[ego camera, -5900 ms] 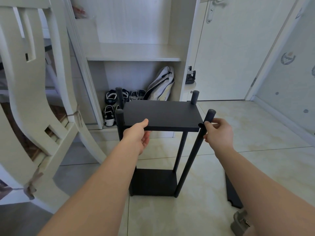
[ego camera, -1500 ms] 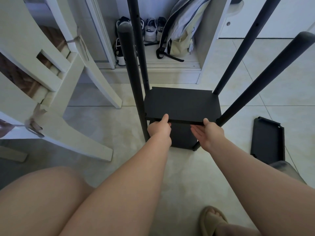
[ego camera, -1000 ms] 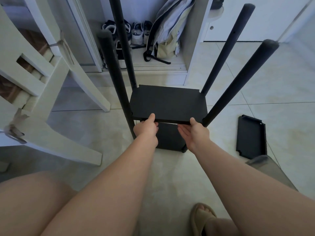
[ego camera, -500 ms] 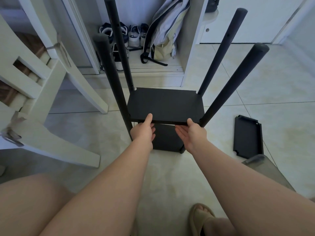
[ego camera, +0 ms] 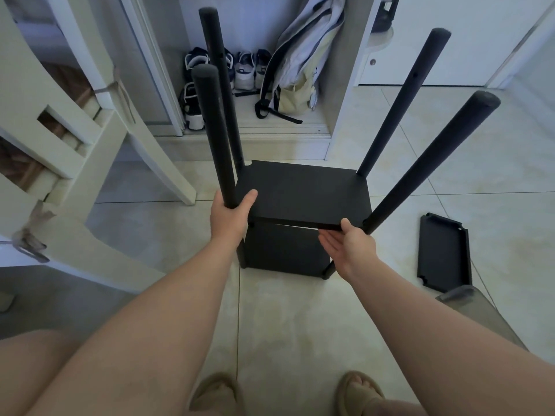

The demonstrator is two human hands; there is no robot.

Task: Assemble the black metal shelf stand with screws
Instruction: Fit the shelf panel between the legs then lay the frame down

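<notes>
The pale tiled floor (ego camera: 300, 325) fills most of the view. A big white chair (ego camera: 75, 163) stands on the left.

The black stand (ego camera: 282, 250) is upright on the floor in the middle, just in front of the person. Its four poles point up and lean outward. Its bottom board sits low by the floor. A second shelf (ego camera: 303, 193) hangs between the poles a bit higher up, and its near edge sits higher at the left than at the right.

Both bare arms reach forward and down to the stand. The left hand (ego camera: 228, 217) grips the near left pole (ego camera: 213, 130) right beside the shelf corner. Its fingers are wrapped round the pole, and its thumb lies on top of the shelf. The right hand (ego camera: 351, 244) is turned palm up at the near edge of the shelf, close to the near right pole. Its fingers lie straight and together under the edge, its thumb rests on top, and the edge is held between them.

A flat black board (ego camera: 444, 250) lies on the floor to the right, well apart from the stand. A bag (ego camera: 300, 70) and some shoes (ego camera: 246, 67) sit in the cupboard behind. Two feet in sandals (ego camera: 357, 391) show at the bottom.
</notes>
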